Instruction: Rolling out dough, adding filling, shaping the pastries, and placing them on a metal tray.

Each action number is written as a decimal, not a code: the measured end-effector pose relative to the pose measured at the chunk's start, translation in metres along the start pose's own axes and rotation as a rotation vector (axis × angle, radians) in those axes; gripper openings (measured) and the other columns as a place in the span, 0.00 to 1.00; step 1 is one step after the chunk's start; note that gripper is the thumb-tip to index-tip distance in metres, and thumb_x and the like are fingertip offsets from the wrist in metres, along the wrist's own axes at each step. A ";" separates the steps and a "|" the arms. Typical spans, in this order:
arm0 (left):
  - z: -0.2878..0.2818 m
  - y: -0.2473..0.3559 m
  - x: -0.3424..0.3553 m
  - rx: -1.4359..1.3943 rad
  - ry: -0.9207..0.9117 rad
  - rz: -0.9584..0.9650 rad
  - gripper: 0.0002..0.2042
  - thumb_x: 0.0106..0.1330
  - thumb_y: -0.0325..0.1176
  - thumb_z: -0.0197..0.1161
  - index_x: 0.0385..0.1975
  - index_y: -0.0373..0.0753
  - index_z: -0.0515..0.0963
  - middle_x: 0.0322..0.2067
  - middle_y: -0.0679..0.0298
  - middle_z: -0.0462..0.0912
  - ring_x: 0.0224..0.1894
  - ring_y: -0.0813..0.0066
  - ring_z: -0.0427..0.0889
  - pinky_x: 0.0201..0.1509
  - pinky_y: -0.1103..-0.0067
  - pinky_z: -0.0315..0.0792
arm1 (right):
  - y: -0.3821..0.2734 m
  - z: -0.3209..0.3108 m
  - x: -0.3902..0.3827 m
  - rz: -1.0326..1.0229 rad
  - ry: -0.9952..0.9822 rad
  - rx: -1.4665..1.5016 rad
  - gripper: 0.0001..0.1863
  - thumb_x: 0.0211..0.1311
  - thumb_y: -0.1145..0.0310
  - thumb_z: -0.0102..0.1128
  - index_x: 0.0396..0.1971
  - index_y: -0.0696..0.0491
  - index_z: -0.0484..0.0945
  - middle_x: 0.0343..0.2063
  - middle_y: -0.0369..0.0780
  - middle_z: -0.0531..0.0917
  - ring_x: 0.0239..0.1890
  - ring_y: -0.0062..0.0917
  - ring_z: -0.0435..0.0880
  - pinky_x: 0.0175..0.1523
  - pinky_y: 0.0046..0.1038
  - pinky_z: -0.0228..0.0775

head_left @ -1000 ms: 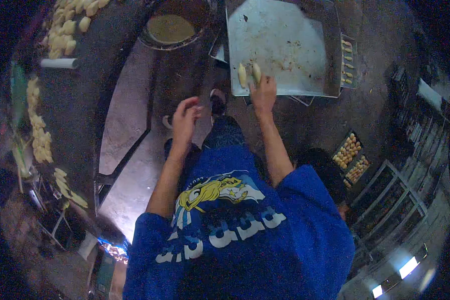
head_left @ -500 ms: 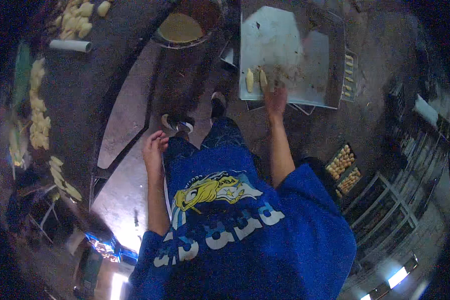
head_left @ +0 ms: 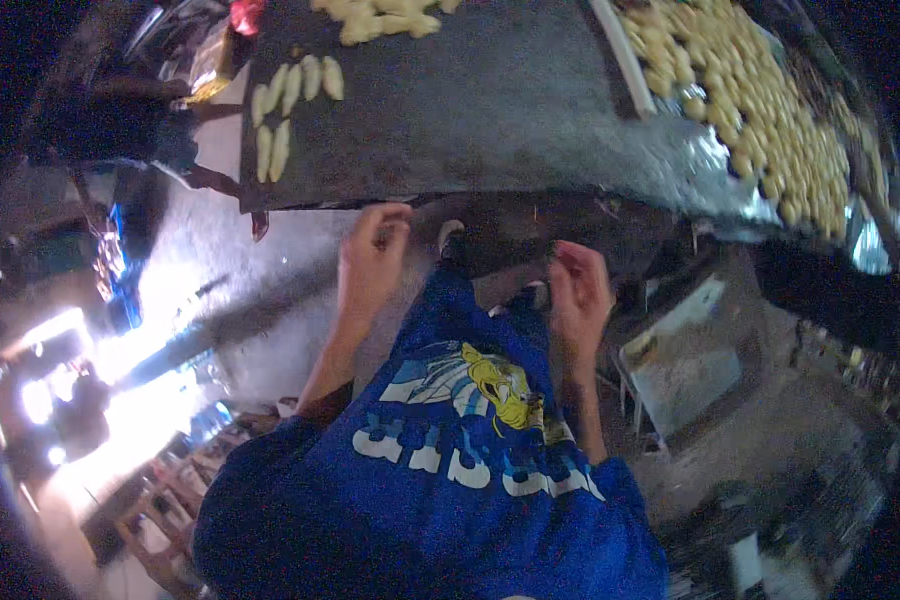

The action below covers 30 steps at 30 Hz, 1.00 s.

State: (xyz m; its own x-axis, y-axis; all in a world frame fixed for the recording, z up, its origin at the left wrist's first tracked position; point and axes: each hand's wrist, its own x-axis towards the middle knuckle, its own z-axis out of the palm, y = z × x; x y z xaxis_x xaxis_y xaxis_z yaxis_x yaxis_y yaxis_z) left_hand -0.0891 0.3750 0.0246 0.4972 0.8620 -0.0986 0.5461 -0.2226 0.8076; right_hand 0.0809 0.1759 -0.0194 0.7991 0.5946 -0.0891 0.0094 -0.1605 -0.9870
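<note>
My left hand (head_left: 385, 240) hovers by the near edge of a dark work table (head_left: 480, 120), fingers loosely curled and apart, holding nothing visible. My right hand (head_left: 578, 275) is a little lower and to the right, also curled loosely with nothing visible in it. Several long, pale dough pieces (head_left: 311, 78) lie on the table's left part, and a heap of shaped dough (head_left: 385, 20) sits at its far side. A long white roll or bar (head_left: 625, 55) lies on the right, beside many rounded dough pieces (head_left: 745, 100) laid in rows.
Low at my right stands a square metal tray (head_left: 680, 360) on a frame. A red object (head_left: 246, 15) and a yellowish container (head_left: 210, 65) are beyond the table's left end. Cluttered shelving (head_left: 165, 510) and bright openings are at the lower left.
My view has swung away from the metal tray, where my right hand was at two dough pieces, to face the dark table. Both hands are now drawn back before its edge.
</note>
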 end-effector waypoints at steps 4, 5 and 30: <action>-0.099 -0.033 0.078 0.340 0.338 0.169 0.13 0.59 0.27 0.61 0.45 0.37 0.76 0.39 0.55 0.79 0.40 0.62 0.79 0.45 0.70 0.73 | -0.057 0.158 0.071 -0.268 -0.263 -0.140 0.15 0.57 0.73 0.61 0.44 0.58 0.75 0.36 0.45 0.77 0.36 0.36 0.79 0.46 0.32 0.73; -0.121 -0.044 0.095 0.319 0.355 0.166 0.13 0.59 0.27 0.61 0.45 0.37 0.76 0.39 0.55 0.79 0.40 0.62 0.79 0.45 0.70 0.73 | -0.068 0.199 0.086 -0.353 -0.294 -0.215 0.16 0.55 0.73 0.62 0.44 0.58 0.74 0.37 0.47 0.76 0.36 0.40 0.79 0.46 0.34 0.73; -0.176 -0.145 0.195 0.498 0.401 0.263 0.14 0.51 0.28 0.68 0.38 0.34 0.78 0.36 0.55 0.79 0.41 0.56 0.79 0.46 0.66 0.73 | -0.080 0.227 0.163 0.234 -0.320 0.470 0.13 0.59 0.70 0.58 0.41 0.61 0.79 0.37 0.40 0.82 0.37 0.22 0.81 0.41 0.23 0.73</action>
State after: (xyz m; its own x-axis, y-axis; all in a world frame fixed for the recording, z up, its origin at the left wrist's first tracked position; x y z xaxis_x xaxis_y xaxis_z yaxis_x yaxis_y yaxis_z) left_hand -0.1902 0.6555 -0.0089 0.4203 0.8313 0.3638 0.7339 -0.5472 0.4024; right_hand 0.0742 0.4646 0.0145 0.5275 0.8041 -0.2742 -0.4684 0.0060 -0.8835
